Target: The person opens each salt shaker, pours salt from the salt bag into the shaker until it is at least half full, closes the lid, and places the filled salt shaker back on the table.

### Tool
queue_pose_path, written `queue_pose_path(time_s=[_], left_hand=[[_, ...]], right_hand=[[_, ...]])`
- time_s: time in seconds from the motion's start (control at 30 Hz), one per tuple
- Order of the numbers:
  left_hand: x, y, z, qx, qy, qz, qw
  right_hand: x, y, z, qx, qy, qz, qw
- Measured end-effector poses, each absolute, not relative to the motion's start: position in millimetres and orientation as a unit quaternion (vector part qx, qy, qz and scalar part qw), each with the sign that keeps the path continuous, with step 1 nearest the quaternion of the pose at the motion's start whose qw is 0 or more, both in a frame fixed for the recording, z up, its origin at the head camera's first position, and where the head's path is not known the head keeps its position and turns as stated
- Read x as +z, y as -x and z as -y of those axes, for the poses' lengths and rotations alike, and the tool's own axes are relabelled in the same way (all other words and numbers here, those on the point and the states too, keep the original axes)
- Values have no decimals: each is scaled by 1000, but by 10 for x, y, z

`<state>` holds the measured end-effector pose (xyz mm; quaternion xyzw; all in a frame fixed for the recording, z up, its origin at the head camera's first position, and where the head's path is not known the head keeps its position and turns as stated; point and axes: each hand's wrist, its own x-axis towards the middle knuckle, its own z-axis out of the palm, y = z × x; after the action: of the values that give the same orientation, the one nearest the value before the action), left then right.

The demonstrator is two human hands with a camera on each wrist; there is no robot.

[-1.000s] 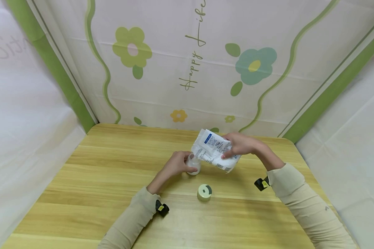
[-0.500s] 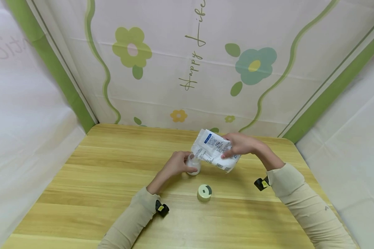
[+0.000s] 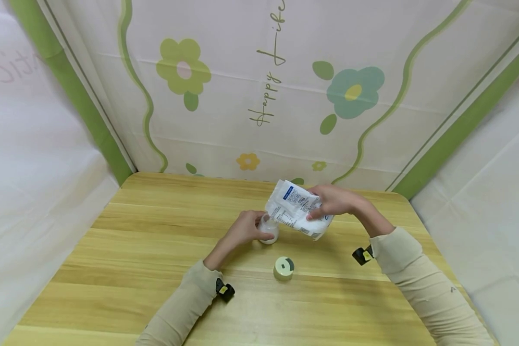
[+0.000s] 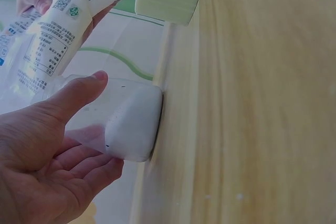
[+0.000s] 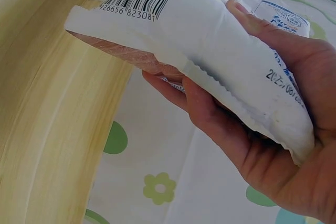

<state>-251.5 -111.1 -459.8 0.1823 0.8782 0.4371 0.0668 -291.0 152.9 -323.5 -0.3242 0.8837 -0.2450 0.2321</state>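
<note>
My left hand grips a small clear jar standing on the table, thumb on one side and fingers on the other. White powder or fine grains lie in the jar's lower part, heaped higher toward one side. Tilted over its mouth is a white printed packet, its narrow end down at the jar. My right hand holds this packet by its fuller end, with the thumb on the printed face. In the right wrist view, a barcode and date stamp show on the packet. The packet's opening is hidden in the head view.
A pale green round lid sits on the wooden table, nearer to me than the jar. Behind the table's far edge hangs a white curtain printed with flowers. More white cloth closes off both sides.
</note>
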Motion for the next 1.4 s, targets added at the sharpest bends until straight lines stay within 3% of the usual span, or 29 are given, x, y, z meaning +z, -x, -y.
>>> queue_pose_path(time_s=[1.4], left_hand=[[-4622,2531,1107,433,-179,-881,69]], right_hand=[[-3218,2903,-1526,-241,330,-884,228]])
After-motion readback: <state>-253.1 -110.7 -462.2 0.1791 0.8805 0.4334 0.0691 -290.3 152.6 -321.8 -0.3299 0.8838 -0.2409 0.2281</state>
